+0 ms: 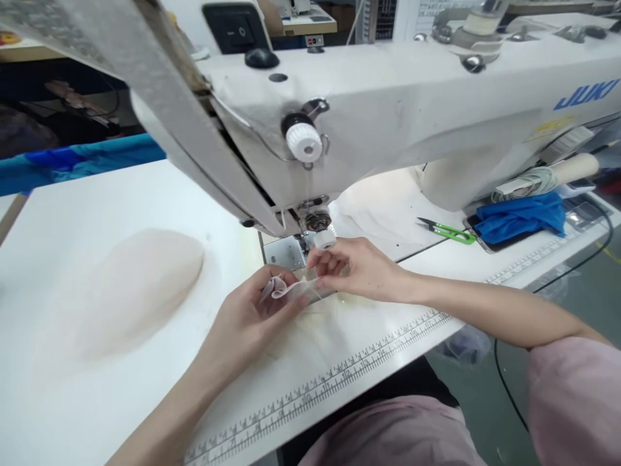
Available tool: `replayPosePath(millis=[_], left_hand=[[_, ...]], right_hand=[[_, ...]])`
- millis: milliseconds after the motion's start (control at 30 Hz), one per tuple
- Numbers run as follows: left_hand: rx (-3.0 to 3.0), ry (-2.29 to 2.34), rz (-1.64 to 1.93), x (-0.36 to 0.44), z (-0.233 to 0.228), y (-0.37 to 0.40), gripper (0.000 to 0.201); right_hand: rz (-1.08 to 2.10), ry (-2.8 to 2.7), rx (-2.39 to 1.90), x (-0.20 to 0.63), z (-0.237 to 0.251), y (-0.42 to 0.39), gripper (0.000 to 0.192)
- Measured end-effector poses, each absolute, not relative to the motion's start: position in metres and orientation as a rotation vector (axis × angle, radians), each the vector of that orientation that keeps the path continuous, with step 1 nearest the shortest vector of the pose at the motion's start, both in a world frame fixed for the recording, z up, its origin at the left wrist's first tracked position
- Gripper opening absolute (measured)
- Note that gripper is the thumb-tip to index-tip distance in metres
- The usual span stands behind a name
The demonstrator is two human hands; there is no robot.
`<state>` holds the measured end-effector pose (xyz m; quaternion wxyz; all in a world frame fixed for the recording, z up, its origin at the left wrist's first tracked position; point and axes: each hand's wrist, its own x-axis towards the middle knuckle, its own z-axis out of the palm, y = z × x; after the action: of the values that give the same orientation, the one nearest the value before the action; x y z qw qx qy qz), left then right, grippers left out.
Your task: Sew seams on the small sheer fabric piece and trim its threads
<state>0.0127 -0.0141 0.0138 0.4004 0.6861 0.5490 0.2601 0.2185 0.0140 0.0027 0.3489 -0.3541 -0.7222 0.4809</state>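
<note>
A small piece of thin, sheer white fabric (291, 288) is gathered between my two hands, just in front of the sewing machine's presser foot (303, 243). My left hand (264, 301) is closed on its left part, with a folded edge curling up between thumb and fingers. Pinched at the right end of the fabric, my right hand (352, 268) sits close beside the needle area, fingers curled. The white sewing machine (388, 97) stands over both hands, and its metal needle plate (284, 252) shows behind the left fingers.
On the left of the white table (233, 401) lies a pale sheer cup-shaped piece (150, 285). Green-handled thread snips (449, 232) lie to the right, beside a blue cloth (521, 219) on a dark phone-like object. A ruler strip (320, 391) runs along the front edge.
</note>
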Motion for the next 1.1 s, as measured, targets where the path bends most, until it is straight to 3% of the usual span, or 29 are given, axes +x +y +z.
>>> replayPosePath(millis=[333, 533, 833, 1100], left_hand=[[2.196, 1.411, 0.957, 0.016, 0.011, -0.023, 0.003], [2.332, 1.324, 0.99, 0.015, 0.009, -0.024, 0.012], [2.358, 1.289, 1.07, 0.015, 0.006, -0.024, 0.009], [2.322, 1.311, 1.067, 0.016, 0.004, -0.024, 0.007]], right_hand=[[1.47, -1.678, -0.959, 0.213, -0.003, 0.006, 0.007], [1.369, -1.688, -0.983, 0.21, -0.004, 0.004, 0.006], [0.987, -1.884, -0.901, 0.21, 0.003, -0.001, 0.011], [0.906, -1.958, -0.818, 0.21, 0.003, 0.0, 0.01]])
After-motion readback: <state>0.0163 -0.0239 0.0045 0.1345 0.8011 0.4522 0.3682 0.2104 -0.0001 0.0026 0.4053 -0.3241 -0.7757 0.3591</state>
